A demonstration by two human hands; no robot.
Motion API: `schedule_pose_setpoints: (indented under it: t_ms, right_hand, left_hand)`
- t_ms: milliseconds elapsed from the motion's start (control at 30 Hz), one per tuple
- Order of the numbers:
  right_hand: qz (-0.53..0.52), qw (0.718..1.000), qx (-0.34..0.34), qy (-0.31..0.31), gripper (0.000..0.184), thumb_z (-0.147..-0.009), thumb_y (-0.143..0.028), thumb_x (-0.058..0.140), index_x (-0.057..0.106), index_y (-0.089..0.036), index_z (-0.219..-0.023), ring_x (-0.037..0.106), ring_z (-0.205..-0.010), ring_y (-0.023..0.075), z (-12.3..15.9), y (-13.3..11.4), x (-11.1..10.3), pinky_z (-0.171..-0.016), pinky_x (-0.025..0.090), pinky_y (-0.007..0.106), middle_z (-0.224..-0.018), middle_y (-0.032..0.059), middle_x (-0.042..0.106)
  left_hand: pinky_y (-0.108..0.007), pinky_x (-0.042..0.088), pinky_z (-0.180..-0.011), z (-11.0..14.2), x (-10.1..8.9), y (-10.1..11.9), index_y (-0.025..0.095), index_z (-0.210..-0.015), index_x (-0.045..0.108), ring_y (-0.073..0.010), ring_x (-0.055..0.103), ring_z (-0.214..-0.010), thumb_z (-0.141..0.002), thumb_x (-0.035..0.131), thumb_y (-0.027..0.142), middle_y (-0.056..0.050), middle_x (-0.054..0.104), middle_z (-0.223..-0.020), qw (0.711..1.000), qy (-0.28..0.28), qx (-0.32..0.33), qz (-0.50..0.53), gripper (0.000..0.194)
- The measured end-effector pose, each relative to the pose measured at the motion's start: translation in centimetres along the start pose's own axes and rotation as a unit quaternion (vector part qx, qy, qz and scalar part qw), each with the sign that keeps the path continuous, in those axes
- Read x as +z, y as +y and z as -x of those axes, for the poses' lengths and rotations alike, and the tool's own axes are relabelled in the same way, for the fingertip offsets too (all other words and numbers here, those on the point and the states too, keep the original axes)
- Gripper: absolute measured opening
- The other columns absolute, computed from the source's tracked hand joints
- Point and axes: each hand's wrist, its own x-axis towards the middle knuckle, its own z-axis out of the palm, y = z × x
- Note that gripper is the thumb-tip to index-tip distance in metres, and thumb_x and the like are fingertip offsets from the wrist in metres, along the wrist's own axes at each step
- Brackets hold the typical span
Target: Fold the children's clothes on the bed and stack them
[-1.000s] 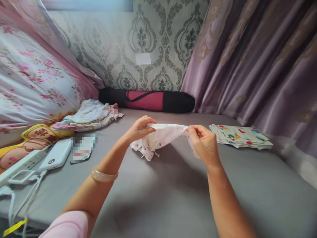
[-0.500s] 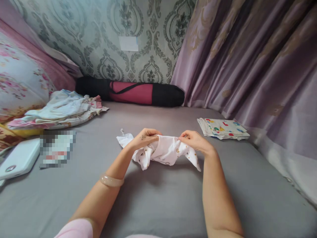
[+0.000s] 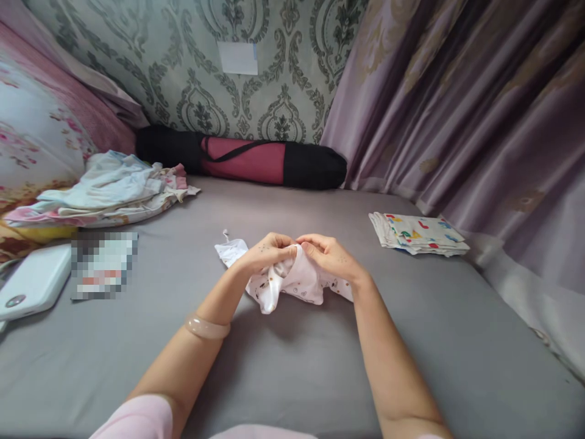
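A small white garment (image 3: pixel 301 281) with tiny brown and gold prints is bunched up in the middle of the bed; it looks like baby clothing. My left hand (image 3: pixel 270 251) pinches its upper edge, thumb on the near side. Close beside it, almost touching, my right hand (image 3: pixel 329 256) grips the same edge with fingers and thumb together. Cloth hangs below both hands, and one corner droops under the left. A white flap with a small tie (image 3: pixel 231 250) lies on the sheet left of my left hand. The fingertips are partly hidden by the fabric.
A grey sheet (image 3: pixel 283 378) covers the bed. At left lie a clothes pile (image 3: pixel 109 183), a white device (image 3: pixel 36 280) and a blurred-out packet (image 3: pixel 104 266). Folded printed cloth (image 3: pixel 420 234) sits at right. A black-and-red long bag (image 3: pixel 242 160) lies along the wall, beside purple curtains (image 3: pixel 439 110).
My right hand has moved left to meet my left hand, gathering the garment's stretched upper edge together. My view has tipped slightly downward.
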Motion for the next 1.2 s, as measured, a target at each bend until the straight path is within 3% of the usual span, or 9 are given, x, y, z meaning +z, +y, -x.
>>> schedule_pose_setpoints:
  t_ms: [100,233,400,567,733,867,967,1033,1200]
  right_hand:
    - [-0.004,1.0,-0.002,-0.002,0.034,-0.091,-0.045,0.057,0.073,-0.019,-0.103,0.066,-0.088,0.0166,0.0,0.3,0.1,-0.075,0.051,0.026,-0.095,0.0038,0.074]
    - [-0.009,1.0,0.003,0.007,0.032,-0.088,-0.046,0.06,0.074,-0.018,-0.09,0.066,-0.079,0.0158,0.1,0.5,0.1,-0.068,0.05,0.024,-0.086,0.0023,0.073]
    - [-0.003,0.987,0.014,0.16,0.03,-0.081,-0.046,0.067,0.074,-0.017,-0.084,0.065,-0.074,0.0167,-0.4,0.5,-0.2,-0.067,0.049,0.026,-0.082,0.0037,0.074]
    - [-0.003,0.957,0.042,0.287,0.031,-0.076,-0.047,0.07,0.074,-0.017,-0.08,0.066,-0.073,0.0186,-0.3,0.5,-1.3,-0.066,0.049,0.028,-0.078,0.0046,0.074]
    - [-0.024,0.933,0.051,0.356,0.031,-0.073,-0.047,0.072,0.074,-0.016,-0.077,0.065,-0.069,0.0186,0.1,0.4,-2.5,-0.063,0.049,0.028,-0.076,0.0049,0.074]
    - [-0.028,0.922,0.052,0.382,0.03,-0.072,-0.047,0.071,0.073,-0.017,-0.073,0.064,-0.066,0.0184,0.2,0.6,-3.2,-0.061,0.048,0.028,-0.072,0.0043,0.073]
    - [-0.015,0.915,0.052,0.4,0.03,-0.072,-0.047,0.071,0.074,-0.017,-0.072,0.064,-0.067,0.0189,0.4,0.4,-3.5,-0.062,0.048,0.029,-0.071,0.0042,0.073]
    - [-0.009,0.91,0.046,0.411,0.03,-0.073,-0.046,0.07,0.074,-0.017,-0.073,0.064,-0.066,0.0187,0.6,0.0,-3.8,-0.062,0.048,0.029,-0.071,0.0041,0.073]
    - [0.007,0.906,0.023,0.423,0.029,-0.075,-0.045,0.07,0.073,-0.017,-0.073,0.064,-0.066,0.0181,1.6,-1.6,-4.6,-0.062,0.048,0.029,-0.071,0.0038,0.072]
  left_hand:
    - [-0.019,0.03,-0.045,0.0,-0.2,0.3,0.015,-0.07,0.062,-0.0076,0.043,-0.049,-0.071,0.075,0.05,0.004,0.05,-0.055,0.997,0.069,-0.011,-0.011,0.037]
    - [-0.021,0.035,-0.049,0.1,-0.4,0.9,0.016,-0.077,0.063,-0.0093,0.05,-0.055,-0.071,0.076,0.046,0.002,0.057,-0.063,0.995,0.095,0.026,-0.013,0.033]
    - [-0.023,0.037,-0.054,1.1,-0.6,2.6,0.016,-0.078,0.064,-0.0107,0.05,-0.061,-0.078,0.069,0.044,0.0,0.059,-0.068,0.97,0.187,0.085,-0.132,0.028]
    - [-0.025,0.035,-0.056,2.7,1.2,4.7,0.019,-0.073,0.058,-0.0123,0.048,-0.062,-0.083,0.064,0.048,0.001,0.057,-0.067,0.937,0.178,0.087,-0.289,0.031]
    - [-0.027,0.037,-0.059,2.1,4.3,3.1,0.022,-0.085,0.048,-0.0167,0.053,-0.071,-0.079,0.069,0.046,-0.002,0.059,-0.086,0.867,0.22,0.092,-0.437,0.033]
    - [-0.029,0.036,-0.059,0.8,5.6,1.1,0.023,-0.087,0.043,-0.021,0.056,-0.074,-0.084,0.061,0.039,-0.005,0.058,-0.088,0.83,0.243,0.076,-0.495,0.025]
    - [-0.029,0.035,-0.059,0.5,6.0,0.8,0.023,-0.088,0.043,-0.0211,0.057,-0.07,-0.086,0.051,0.023,-0.004,0.058,-0.081,0.826,0.244,0.053,-0.505,0.009]
    - [-0.029,0.035,-0.06,0.6,6.1,1.1,0.023,-0.091,0.044,-0.0206,0.058,-0.068,-0.084,0.048,0.017,-0.003,0.06,-0.079,0.831,0.246,0.06,-0.495,0.01]
    - [-0.028,0.039,-0.063,1.2,4.9,2.5,0.022,-0.094,0.052,-0.0181,0.059,-0.068,-0.086,0.048,0.018,-0.003,0.065,-0.082,0.842,0.294,0.095,-0.443,0.011]
